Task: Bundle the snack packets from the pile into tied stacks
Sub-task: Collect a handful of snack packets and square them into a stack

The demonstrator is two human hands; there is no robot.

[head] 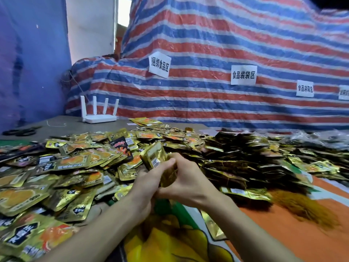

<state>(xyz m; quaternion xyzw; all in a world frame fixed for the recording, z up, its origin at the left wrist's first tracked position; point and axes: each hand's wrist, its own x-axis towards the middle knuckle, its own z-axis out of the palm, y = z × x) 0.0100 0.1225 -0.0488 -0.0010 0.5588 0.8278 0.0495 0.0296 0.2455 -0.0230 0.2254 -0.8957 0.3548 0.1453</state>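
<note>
My left hand (149, 181) and right hand (188, 179) both grip a small stack of gold packets (155, 157), upright above the surface (283, 214), between the loose pile (66, 167) on my left and the tied stacks (226, 159) on my right. I should square the edges and squeeze firmly so nothing fans out. Then I wind a tie from the strings (302, 205) tightly round the middle.

glossy gold foil packets (62, 163), crinkled woven-plastic tarp (226, 44)
</note>
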